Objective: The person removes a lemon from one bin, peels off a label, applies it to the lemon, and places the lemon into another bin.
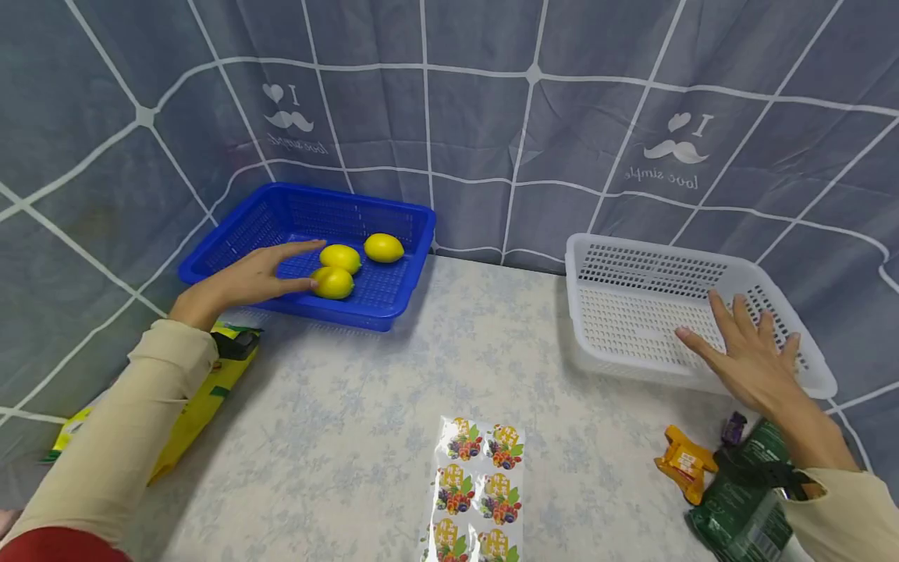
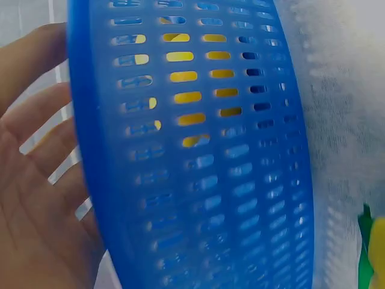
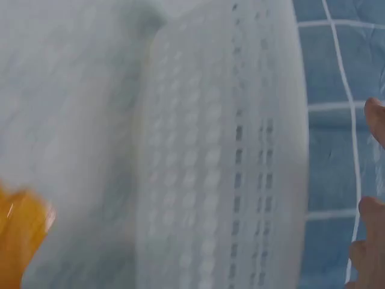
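Three yellow lemons lie in the blue basket (image 1: 382,318): a near one (image 1: 333,282), a middle one (image 1: 340,257) and a far one (image 1: 383,247). Over the basket's near side reaches my left hand (image 1: 249,277), thumb and fingers spread apart. Its thumb tip is at the near lemon; whether they touch I cannot tell. In the left wrist view, yellow shows through the slots of the basket wall beside the palm. My right hand (image 1: 755,367) hovers with spread fingers above the white basket (image 1: 625,312), holding nothing.
A sheet of fruit-printed stickers (image 1: 480,492) lies at the front middle. On the left is a yellow bag (image 1: 200,410), partly behind my forearm. An orange-wrapped snack (image 1: 687,464), a small purple packet (image 1: 733,428) and a dark green bag (image 1: 744,499) lie on the right. A checked curtain (image 1: 477,133) hangs behind.
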The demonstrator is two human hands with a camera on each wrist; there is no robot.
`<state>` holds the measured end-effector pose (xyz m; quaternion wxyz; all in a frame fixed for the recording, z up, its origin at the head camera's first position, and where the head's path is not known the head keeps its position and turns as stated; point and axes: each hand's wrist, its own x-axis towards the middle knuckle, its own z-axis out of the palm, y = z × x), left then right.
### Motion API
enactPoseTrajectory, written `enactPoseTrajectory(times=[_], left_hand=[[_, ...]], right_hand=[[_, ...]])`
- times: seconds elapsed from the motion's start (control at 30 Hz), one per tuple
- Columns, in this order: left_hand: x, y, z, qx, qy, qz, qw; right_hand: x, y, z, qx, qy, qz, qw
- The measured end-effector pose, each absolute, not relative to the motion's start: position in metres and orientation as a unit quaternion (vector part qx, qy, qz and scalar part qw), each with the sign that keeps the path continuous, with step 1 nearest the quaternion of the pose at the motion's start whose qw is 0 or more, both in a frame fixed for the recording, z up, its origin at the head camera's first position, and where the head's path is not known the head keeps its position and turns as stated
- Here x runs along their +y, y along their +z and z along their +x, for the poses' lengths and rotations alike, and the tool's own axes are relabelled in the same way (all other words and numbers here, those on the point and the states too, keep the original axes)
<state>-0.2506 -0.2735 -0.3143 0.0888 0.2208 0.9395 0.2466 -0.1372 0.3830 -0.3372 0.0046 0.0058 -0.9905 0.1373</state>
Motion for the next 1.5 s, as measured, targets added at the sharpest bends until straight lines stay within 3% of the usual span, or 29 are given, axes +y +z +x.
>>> enactPoseTrajectory(times=[0.3, 0.6, 1.0, 1.23, 1.5], left_hand=[[-0.267, -0.327, -0.276, 0.922, 0.266, 0.242, 0.147], [-0.263, -0.331, -0.29, 0.901, 0.296, 0.258, 0.184], [-0.26, -0.339, -0.302, 0.905, 0.28, 0.25, 0.201], [-0.25, -0.348, -0.306, 0.906, 0.265, 0.256, 0.209], [-0.243, -0.352, -0.313, 0.897, 0.267, 0.26, 0.238]], right_hand=[[0.321, -0.315, -0.171, -0.985, 0.169, 0.037, -0.015], [0.243, -0.298, -0.197, -0.973, 0.191, 0.127, -0.025], [0.113, -0.322, -0.233, -0.923, 0.29, 0.236, -0.09], [0.049, -0.346, -0.239, -0.9, 0.346, 0.219, -0.148], [0.03, -0.352, -0.235, -0.892, 0.381, 0.18, -0.165]])
